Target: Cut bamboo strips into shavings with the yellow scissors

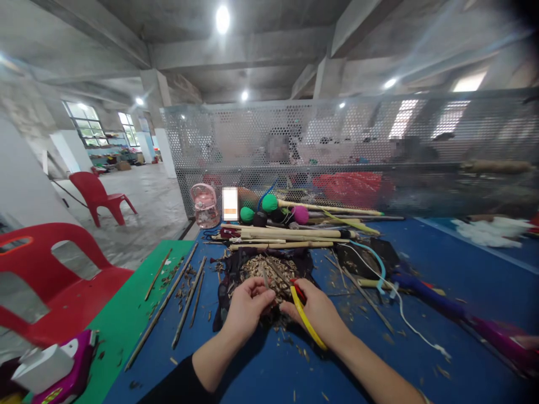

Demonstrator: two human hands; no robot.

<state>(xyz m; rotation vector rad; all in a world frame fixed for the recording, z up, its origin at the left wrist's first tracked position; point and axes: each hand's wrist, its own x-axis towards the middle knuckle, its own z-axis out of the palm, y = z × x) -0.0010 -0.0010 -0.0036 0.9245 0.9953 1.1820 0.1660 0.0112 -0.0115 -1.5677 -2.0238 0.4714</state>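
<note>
My left hand point(247, 306) is closed around a thin wooden stick point(265, 276) that pokes up from its fingers. My right hand point(316, 314) grips a tool with a yellow handle point(305, 320) and a red part near its tip, which meets the stick between the two hands. Both hands rest over a dark cloth point(269, 264) heaped with wood shavings point(269, 269) on the blue table point(442, 269).
Bamboo sticks with coloured yarn balls point(295, 224) lie behind the cloth. Thin rods point(185, 297) lie on the left by a green mat point(126, 314). Red chairs point(54, 280) stand on the left, a pink jar point(205, 205) near a mesh screen point(337, 140), with people behind it.
</note>
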